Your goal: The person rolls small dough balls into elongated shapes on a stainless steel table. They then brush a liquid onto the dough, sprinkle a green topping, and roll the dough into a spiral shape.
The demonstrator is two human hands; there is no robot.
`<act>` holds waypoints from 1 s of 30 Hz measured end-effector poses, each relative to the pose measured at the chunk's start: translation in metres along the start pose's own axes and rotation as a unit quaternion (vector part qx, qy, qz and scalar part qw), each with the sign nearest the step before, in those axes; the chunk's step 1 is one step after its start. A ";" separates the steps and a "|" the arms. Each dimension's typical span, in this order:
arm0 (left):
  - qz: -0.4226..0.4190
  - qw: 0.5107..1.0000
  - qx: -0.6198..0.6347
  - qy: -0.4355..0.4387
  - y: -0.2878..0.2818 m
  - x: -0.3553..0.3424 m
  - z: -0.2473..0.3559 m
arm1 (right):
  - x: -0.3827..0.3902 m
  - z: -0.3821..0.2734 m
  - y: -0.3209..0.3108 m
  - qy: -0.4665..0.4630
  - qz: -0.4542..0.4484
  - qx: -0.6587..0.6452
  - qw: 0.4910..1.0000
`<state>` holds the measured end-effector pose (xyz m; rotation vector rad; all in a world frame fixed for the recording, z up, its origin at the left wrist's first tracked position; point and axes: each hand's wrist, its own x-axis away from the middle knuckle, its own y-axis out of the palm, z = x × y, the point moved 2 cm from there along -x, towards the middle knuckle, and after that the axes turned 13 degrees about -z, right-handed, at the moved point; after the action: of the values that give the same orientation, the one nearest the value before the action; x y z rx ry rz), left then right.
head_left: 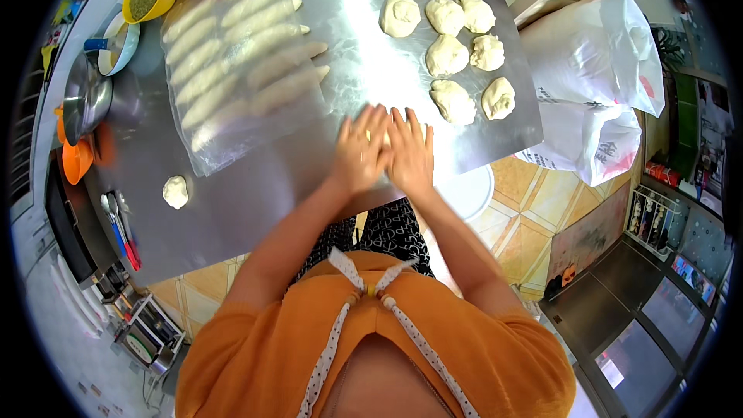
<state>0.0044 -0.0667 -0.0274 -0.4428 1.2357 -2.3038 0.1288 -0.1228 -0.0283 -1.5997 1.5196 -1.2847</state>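
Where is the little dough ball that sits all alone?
The lone dough ball lies on the steel table at the person's left, below the plastic sheet covering dough sticks, above the spoons.

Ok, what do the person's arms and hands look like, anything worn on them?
Both hands are bare: no gloves, and no rings or watch that I can make out on the left hand or the right hand. The forearms are uncovered too. Orange sleeves end around the elbows, part of an orange top with white dotted ties at the neckline.
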 end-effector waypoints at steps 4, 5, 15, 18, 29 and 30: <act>0.127 0.990 -0.063 -0.020 -0.041 -0.133 -0.046 | -0.125 0.030 -0.056 -0.064 0.182 0.040 0.980; 0.143 0.987 -0.070 -0.020 -0.043 -0.141 -0.050 | -0.132 0.030 -0.062 -0.065 0.195 0.042 0.978; -0.054 0.998 0.040 -0.019 -0.030 -0.016 -0.032 | -0.027 0.044 -0.081 -0.164 0.009 -0.057 0.985; -0.033 0.999 0.024 -0.024 -0.080 -0.082 -0.044 | -0.101 0.063 -0.140 -0.232 0.107 -0.044 0.966; 0.198 0.961 -0.194 -0.018 -0.137 -0.423 -0.152 | -0.428 0.184 -0.224 -0.170 0.210 0.065 0.961; 0.228 0.946 -0.230 -0.021 -0.130 -0.427 -0.158 | -0.429 0.183 -0.216 -0.170 0.258 0.074 0.948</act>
<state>0.2468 0.3400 -0.0267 -0.3149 1.6572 -1.6102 0.4305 0.2932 -0.0086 -1.1455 1.4504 -0.7646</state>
